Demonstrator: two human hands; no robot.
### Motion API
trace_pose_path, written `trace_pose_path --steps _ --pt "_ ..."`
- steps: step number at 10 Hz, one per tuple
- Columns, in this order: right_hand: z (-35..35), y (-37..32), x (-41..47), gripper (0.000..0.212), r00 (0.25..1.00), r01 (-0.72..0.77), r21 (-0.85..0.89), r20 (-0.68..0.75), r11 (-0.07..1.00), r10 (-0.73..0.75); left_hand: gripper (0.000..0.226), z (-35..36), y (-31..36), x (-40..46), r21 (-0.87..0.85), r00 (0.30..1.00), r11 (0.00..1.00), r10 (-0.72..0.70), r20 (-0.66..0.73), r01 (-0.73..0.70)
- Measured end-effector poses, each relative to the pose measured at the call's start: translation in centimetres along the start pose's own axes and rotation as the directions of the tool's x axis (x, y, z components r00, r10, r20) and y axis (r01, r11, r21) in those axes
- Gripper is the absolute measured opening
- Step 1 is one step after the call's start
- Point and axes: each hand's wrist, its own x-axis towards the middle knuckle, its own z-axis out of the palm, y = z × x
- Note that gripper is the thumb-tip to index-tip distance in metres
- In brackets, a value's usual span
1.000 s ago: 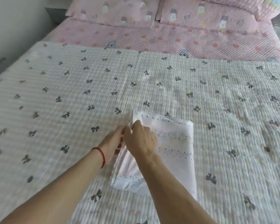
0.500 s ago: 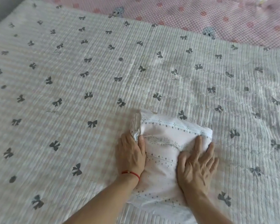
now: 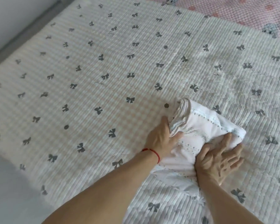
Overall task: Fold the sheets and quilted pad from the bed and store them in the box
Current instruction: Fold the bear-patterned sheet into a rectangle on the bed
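A folded white sheet (image 3: 199, 126) with dotted lines lies bunched on the quilted pad (image 3: 103, 62), a white ribbed cover printed with grey bows that spans the bed. My left hand (image 3: 162, 138), with a red string at the wrist, grips the sheet's layered left edge: thumb on top, fingertips tucked under the folds. My right hand (image 3: 218, 159) presses against the sheet's right side with spread, straight fingers, its thumb sunk into the fabric. The sheet's far end is pushed up between the hands. No box is in view.
A pink checked bed sheet (image 3: 249, 12) shows beyond the pad at the top right. The bed's left edge drops to pale floor (image 3: 8, 183), and a grey strip (image 3: 27, 29) runs along the wall at the top left.
My view has swung left and closer. Both hands have squeezed in on the folded sheet, bunching it and raising its far end; the left thumb now lies over the edge.
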Motion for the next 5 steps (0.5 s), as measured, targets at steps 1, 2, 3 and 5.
trace_pose_path --steps 1,2,3,5 --pt "6.1 -10.7 -16.7 0.074 0.999 -0.003 -0.013 0.053 1.0 0.003 0.074 -2.2 4.1 -3.7 0.084 0.996 0.996 0.046 -0.073 -0.04" --pt "2.4 -16.2 -23.9 0.088 0.948 -0.194 0.406 0.313 0.893 0.063 0.07 -5.6 7.8 -8.4 -0.056 0.998 0.998 0.003 -0.066 -0.007" --pt "-4.0 -16.9 -28.0 0.112 0.646 -0.637 0.376 0.737 0.672 0.2 0.059 -10.1 10.1 -15.4 -0.294 0.976 0.951 -0.15 -0.155 0.099" --pt "-16.1 -26.1 -41.9 0.045 0.349 -0.404 0.247 0.932 0.881 -0.101 0.04 -20.0 4.7 -36.9 -0.658 0.7 0.595 -0.7 -0.142 0.462"
